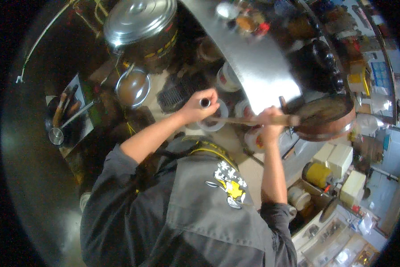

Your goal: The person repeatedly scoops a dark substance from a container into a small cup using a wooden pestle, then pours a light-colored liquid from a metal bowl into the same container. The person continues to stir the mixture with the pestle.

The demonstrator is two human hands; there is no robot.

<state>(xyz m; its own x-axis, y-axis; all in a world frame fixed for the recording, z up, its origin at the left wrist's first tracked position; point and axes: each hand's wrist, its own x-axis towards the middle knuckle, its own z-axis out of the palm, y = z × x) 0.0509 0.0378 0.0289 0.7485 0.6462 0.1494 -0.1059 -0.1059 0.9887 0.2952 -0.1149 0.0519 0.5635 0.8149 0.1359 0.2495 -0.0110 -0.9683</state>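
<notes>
My left hand (201, 105) is closed around a tubular handle (205, 103). Its hollow round end points up at the camera, and its lower part is hidden. To the right, my right hand (270, 121) grips a wooden handle (288, 120) that lies roughly level across the view. The thinner, blurred end of that tool reaches left to just below my left hand; its working end cannot be made out. Under both hands, lower down, stands a round whitish tub (216, 116). White buckets with printed labels (228, 78) (255, 138) stand beside it.
A large lidded stockpot (141, 21) stands ahead to the left, near a metal bowl (133, 88). A strainer (56, 136) and other utensils lie at left. A steel counter (263, 63) runs ahead right, near a dark wok (310, 65) and a round brown vessel (323, 116).
</notes>
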